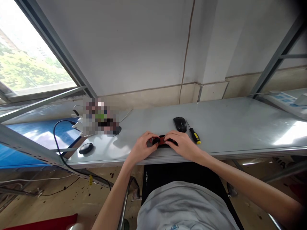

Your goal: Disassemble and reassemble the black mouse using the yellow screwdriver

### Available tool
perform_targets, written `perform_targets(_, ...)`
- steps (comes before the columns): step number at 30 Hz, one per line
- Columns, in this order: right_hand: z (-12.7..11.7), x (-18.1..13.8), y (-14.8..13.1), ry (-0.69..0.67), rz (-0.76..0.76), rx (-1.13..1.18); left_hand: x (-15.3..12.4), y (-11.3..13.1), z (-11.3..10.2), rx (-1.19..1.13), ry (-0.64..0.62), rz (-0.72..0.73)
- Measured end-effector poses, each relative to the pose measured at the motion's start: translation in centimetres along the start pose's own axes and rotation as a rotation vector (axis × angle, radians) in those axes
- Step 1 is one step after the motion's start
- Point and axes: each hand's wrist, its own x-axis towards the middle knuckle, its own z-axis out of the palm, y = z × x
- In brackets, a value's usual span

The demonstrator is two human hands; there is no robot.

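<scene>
My left hand (141, 147) and my right hand (183, 144) meet near the front edge of the grey table. Between them lies a small, long black object with a red middle part (162, 139); its exact kind is not clear. Left thumb and fingers are closed on its left end, at a small black piece. Right fingers are pressed together at its right end, partly covering it. Just beyond my right hand sit a black computer mouse (179, 124) and a screwdriver with a black and yellow handle (195, 136).
A black rounded object like a mouse (86, 148) rests at the table's left. Behind it is a blurred-out pile (99, 116) with cables. A metal frame post (35, 145) stands at left, with a black cable hanging past it. White-blue packages (287, 100) lie far right.
</scene>
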Motion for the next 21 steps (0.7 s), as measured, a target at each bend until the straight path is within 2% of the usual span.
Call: perform_targets(21,-0.23,0.02,0.09,-0.002,0.005,-0.039,0.04,-0.21,0.12,0.003,-0.007,0.058)
